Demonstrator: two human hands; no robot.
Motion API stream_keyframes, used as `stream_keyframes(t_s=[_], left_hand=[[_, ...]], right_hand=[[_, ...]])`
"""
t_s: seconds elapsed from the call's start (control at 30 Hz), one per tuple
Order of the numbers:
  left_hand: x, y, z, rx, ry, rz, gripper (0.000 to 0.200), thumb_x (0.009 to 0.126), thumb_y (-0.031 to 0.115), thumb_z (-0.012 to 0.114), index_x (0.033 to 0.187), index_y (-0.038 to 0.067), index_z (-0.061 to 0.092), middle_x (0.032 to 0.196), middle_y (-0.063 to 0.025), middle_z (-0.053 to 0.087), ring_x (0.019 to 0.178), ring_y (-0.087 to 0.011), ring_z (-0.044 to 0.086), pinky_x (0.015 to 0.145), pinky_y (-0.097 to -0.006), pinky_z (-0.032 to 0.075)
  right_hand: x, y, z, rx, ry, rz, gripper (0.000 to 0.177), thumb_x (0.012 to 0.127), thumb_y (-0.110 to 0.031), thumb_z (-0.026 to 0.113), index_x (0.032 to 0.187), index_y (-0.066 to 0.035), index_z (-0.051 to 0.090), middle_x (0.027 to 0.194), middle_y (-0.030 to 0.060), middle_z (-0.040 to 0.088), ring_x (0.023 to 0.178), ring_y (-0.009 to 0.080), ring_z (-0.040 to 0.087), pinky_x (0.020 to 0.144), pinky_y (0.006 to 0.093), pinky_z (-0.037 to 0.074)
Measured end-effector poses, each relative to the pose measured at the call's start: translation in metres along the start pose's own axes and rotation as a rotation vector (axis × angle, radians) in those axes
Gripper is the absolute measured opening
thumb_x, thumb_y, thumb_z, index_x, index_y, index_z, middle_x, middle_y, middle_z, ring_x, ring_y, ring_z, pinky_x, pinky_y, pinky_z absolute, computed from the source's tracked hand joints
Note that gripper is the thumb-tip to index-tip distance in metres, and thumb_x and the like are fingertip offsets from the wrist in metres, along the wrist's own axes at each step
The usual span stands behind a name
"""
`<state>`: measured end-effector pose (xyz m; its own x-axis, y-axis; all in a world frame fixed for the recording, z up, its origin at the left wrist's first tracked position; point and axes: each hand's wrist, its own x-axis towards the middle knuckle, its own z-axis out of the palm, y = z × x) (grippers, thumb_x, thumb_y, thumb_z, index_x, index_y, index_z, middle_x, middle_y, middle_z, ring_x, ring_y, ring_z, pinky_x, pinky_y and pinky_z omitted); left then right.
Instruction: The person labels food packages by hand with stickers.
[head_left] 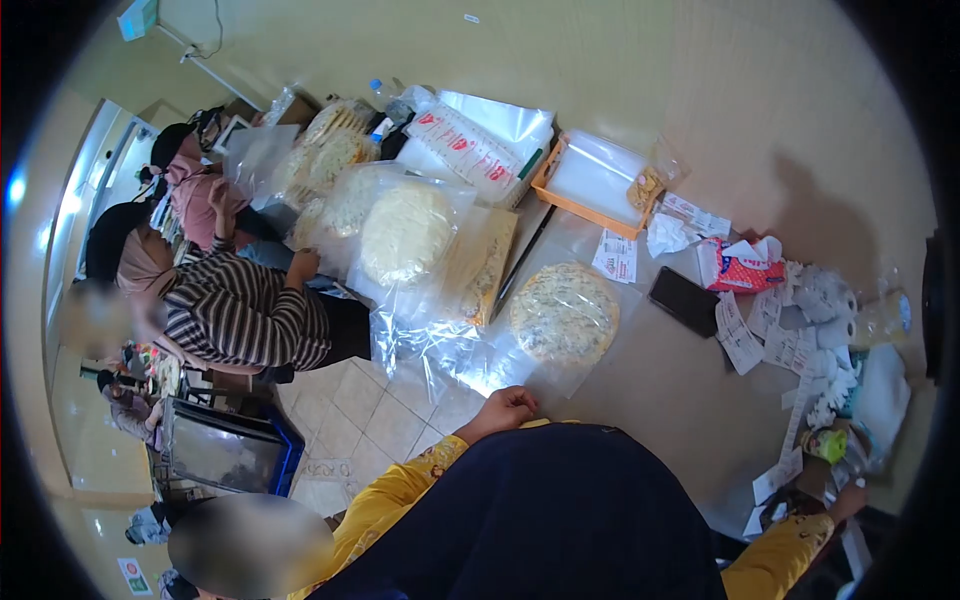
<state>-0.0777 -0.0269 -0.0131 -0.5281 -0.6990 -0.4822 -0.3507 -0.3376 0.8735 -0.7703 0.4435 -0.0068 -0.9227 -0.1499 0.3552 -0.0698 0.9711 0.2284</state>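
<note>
Left hand (505,408) sits at bottom centre of the frame, on the near edge of the table (660,400). Fingers are curled in, a loose fist. The knuckles are right at the rim of the clear plastic bag (450,350); can't tell if any film is pinched.

The round flatbread (565,312) is inside that bag. It lies flat at frame centre, just above my left hand and apart from it.

Right hand (848,497) is at far lower right, small and half hidden, among the paper slips (775,480). Can't tell whether it is open or closed, or whether it holds anything. A yellow sleeve shows on both arms.

- A black phone (685,300) lies flat right of the flatbread, not touching it.
- An orange tray (548,180) lined with clear film sits at upper centre.
- A red-and-white packet (740,270) is right of the phone, with more receipts (740,345) just below it.
- White tissue rolls (830,295) are at the right edge.
- A second bagged round (405,232) lies up and left of centre, with more stacked bags behind it.
- A co-worker in a striped top (245,315) stands at left, one hand on those bags.
- The tiled floor (370,410) shows lower left.
</note>
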Motion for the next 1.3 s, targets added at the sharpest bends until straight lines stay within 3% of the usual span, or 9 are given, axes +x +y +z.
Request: stream_keyframes(t_s=[0.13,0.27,0.33,0.47,0.63,0.73,1.13,1.23,1.3], left_hand=[[0.005,-0.025,-0.019,-0.044,-0.053,0.013,0.002,0.069,0.0,0.057,0.071,0.0,0.058,0.087,-0.01,0.059,0.085,-0.0155,0.055,0.077,-0.0265,0.043],[0.0,-0.018,-0.041,-0.053,-0.088,0.013,0.004,0.071,0.0,0.056,0.073,-0.001,0.06,0.09,-0.0112,0.06,0.084,-0.0158,0.056,0.077,-0.027,0.043],[-0.001,-0.023,-0.054,-0.093,-0.099,0.032,0.006,0.076,0.003,0.056,0.074,-0.001,0.06,0.088,-0.0105,0.061,0.083,-0.0154,0.056,0.077,-0.0271,0.043],[-0.012,-0.019,-0.075,-0.027,-0.1,0.019,0.015,0.086,0.012,0.054,0.083,-0.001,0.061,0.085,-0.0077,0.061,0.083,-0.0127,0.056,0.077,-0.0258,0.043],[-0.023,-0.025,-0.106,-0.014,-0.124,0.019,0.016,0.088,0.013,0.052,0.092,-0.001,0.059,0.084,-0.0036,0.06,0.083,-0.0083,0.054,0.076,-0.0226,0.042],[-0.029,-0.029,-0.124,-0.072,-0.127,0.056,0.015,0.088,0.011,0.051,0.095,-0.001,0.057,0.087,-0.0023,0.058,0.083,-0.0071,0.052,0.077,-0.0219,0.042],[-0.048,-0.037,-0.212,-0.286,0.087,0.163,0.019,0.089,0.02,0.051,0.102,0.006,0.053,0.094,-0.0032,0.058,0.082,-0.0121,0.056,0.073,-0.0253,0.043],[-0.041,-0.028,-0.242,-0.387,0.359,0.213,0.028,0.087,0.024,0.053,0.11,0.01,0.047,0.096,-0.0022,0.056,0.081,-0.0132,0.056,0.07,-0.026,0.044],[-0.032,-0.02,-0.267,-0.418,0.571,0.285,0.034,0.087,0.025,0.054,0.116,0.012,0.042,0.101,-0.0017,0.052,0.082,-0.0136,0.054,0.069,-0.0269,0.044]], right_hand=[[-0.043,-0.035,-0.031,0.411,0.355,-0.139,0.045,0.076,-0.025,0.063,0.112,0.001,0.051,0.105,0.0232,0.055,0.097,0.0362,0.053,0.084,0.0415,0.043],[-0.138,-0.142,-0.097,0.961,0.109,-0.135,0.044,0.076,-0.015,0.061,0.114,0.002,0.049,0.104,0.0189,0.056,0.097,0.031,0.054,0.087,0.0365,0.041],[-0.187,-0.196,-0.088,0.822,0.081,-0.264,0.047,0.074,-0.006,0.059,0.118,0.0,0.045,0.107,0.0121,0.053,0.097,0.0273,0.053,0.084,0.0335,0.041],[-0.307,-0.312,-0.143,1.298,-0.383,-0.314,0.037,0.079,-0.01,0.058,0.114,-0.003,0.047,0.088,0.0065,0.056,0.076,0.0147,0.055,0.065,0.0268,0.048],[-0.413,-0.414,-0.21,1.48,-1.358,0.017,0.031,0.08,-0.024,0.061,0.1,-0.002,0.051,0.075,0.008,0.059,0.056,0.0148,0.058,0.049,0.0273,0.047],[-0.446,-0.452,-0.239,1.421,-1.511,0.141,0.031,0.081,-0.027,0.061,0.094,-0.001,0.051,0.073,0.0088,0.059,0.054,0.0158,0.058,0.045,0.0274,0.046],[-0.444,-0.46,-0.231,1.215,-1.149,-0.113,0.022,0.077,-0.021,0.064,0.085,-0.003,0.055,0.066,0.007,0.055,0.05,0.0161,0.054,0.046,0.0283,0.045],[-0.449,-0.47,-0.247,0.886,-0.195,-0.536,0.027,0.076,-0.021,0.065,0.091,-0.001,0.054,0.076,0.0085,0.058,0.066,0.0168,0.058,0.056,0.0286,0.047],[-0.449,-0.494,-0.271,1.137,-0.303,-0.63,0.027,0.076,-0.019,0.065,0.093,-0.001,0.054,0.079,0.0091,0.058,0.072,0.0163,0.058,0.061,0.0282,0.047]])
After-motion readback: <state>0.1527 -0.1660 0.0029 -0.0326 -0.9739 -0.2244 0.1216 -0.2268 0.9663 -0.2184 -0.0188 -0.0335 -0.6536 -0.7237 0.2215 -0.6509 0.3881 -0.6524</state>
